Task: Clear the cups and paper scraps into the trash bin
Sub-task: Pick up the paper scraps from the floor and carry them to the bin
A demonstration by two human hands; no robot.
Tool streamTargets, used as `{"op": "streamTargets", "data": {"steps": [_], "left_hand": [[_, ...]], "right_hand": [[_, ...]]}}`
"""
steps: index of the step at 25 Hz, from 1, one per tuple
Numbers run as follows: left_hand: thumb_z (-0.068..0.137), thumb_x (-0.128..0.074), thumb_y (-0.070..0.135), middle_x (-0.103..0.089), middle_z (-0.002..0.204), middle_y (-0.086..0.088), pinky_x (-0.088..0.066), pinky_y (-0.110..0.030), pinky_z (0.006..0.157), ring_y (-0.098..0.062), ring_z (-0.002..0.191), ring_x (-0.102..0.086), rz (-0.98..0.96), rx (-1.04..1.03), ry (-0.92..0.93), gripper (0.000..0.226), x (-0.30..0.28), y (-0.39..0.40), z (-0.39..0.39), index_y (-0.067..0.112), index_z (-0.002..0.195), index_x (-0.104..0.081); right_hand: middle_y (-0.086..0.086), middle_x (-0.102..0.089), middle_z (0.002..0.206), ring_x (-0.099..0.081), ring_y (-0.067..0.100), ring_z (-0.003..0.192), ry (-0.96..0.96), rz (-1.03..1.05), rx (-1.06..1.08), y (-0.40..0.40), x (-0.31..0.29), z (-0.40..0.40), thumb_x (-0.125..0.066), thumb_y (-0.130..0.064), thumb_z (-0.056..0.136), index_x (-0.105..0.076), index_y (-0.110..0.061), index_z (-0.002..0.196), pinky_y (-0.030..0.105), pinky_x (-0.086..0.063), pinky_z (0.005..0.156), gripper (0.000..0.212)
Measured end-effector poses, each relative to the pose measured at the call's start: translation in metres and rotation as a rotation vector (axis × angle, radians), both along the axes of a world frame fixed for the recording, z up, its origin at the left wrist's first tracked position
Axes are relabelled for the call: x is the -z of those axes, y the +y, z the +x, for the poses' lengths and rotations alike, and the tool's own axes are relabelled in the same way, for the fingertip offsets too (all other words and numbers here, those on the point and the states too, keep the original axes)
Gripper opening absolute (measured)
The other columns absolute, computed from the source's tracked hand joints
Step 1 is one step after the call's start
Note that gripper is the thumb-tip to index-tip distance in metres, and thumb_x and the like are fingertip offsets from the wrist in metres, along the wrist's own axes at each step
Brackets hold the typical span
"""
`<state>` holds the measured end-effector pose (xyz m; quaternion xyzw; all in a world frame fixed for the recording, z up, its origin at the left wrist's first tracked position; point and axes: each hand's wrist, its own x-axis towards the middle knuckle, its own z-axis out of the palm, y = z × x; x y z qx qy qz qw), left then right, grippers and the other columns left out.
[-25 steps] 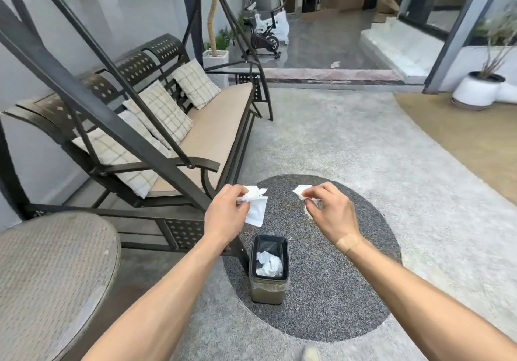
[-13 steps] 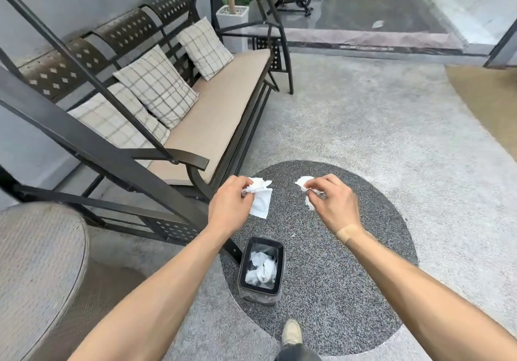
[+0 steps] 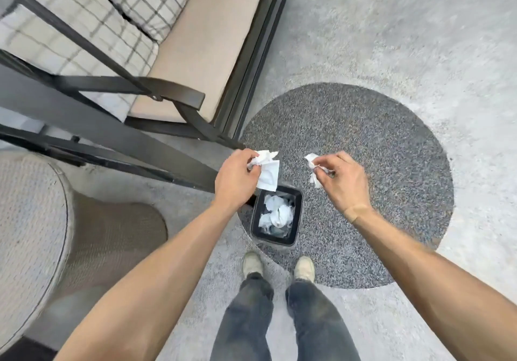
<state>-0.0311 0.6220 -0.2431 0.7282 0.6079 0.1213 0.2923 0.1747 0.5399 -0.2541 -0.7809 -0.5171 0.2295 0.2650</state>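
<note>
Left hand (image 3: 236,180) grasping white paper scrap (image 3: 267,171), right hand (image 3: 345,183) pinching smaller scrap (image 3: 314,169), both above black trash bin (image 3: 298,218) holding crumpled paper.

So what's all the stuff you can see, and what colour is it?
small black rectangular trash bin: one, black, on the dark round patch by the feet
crumpled white paper in the bin: several, white
white paper scraps: two, a bigger scrap in the left hand, a smaller scrap in the right
black metal swing bench: one, tan seat, upper left
checked cushions: at least two, cream
woven round table: one, beige, left edge
shoes: two, pale
left hand, right hand: each pinching paper above the bin
</note>
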Motion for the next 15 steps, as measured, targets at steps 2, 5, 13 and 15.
{"op": "streamTargets", "data": {"steps": [2, 5, 13, 15], "left_hand": [[0.090, -0.057, 0.020, -0.063, 0.112, -0.004, -0.049, -0.041, 0.083, -0.023, 0.095, -0.060, -0.063, 0.006, 0.040, 0.024, 0.045, 0.008, -0.003, 0.017, 0.113, -0.063], [0.090, -0.059, 0.020, -0.064, 0.111, -0.007, -0.048, -0.037, 0.081, -0.026, 0.095, -0.060, -0.146, 0.025, 0.077, 0.022, 0.128, 0.018, -0.006, 0.017, 0.111, -0.064], [0.087, -0.060, 0.018, -0.066, 0.111, -0.006, -0.050, -0.037, 0.084, -0.027, 0.098, -0.061, -0.363, 0.036, 0.195, 0.024, 0.340, 0.014, -0.001, 0.019, 0.110, -0.066], [0.087, -0.062, 0.018, -0.066, 0.111, -0.006, -0.052, -0.039, 0.083, -0.027, 0.097, -0.062, -0.388, 0.056, 0.207, 0.024, 0.375, 0.008, 0.002, 0.021, 0.111, -0.066]], "right_hand": [[-0.007, -0.058, 0.102, -0.059, 0.008, 0.079, 0.010, -0.049, -0.005, 0.010, 0.043, -0.007, -0.066, -0.028, 0.087, -0.068, -0.022, 0.106, 0.030, -0.050, 0.083, 0.020], [-0.002, -0.062, 0.109, -0.058, 0.007, 0.073, 0.011, -0.113, -0.034, 0.025, 0.124, -0.021, -0.065, -0.029, 0.088, -0.068, -0.022, 0.106, 0.030, -0.050, 0.083, 0.020], [0.007, -0.065, 0.103, -0.064, 0.027, 0.087, -0.035, -0.420, -0.164, 0.019, 0.333, -0.040, -0.061, -0.016, 0.089, -0.067, -0.020, 0.106, 0.042, -0.054, 0.081, 0.019], [0.009, -0.064, 0.103, -0.063, 0.032, 0.087, -0.051, -0.443, -0.164, 0.022, 0.366, -0.044, -0.059, -0.014, 0.087, -0.067, -0.018, 0.105, 0.043, -0.054, 0.078, 0.020]]}}
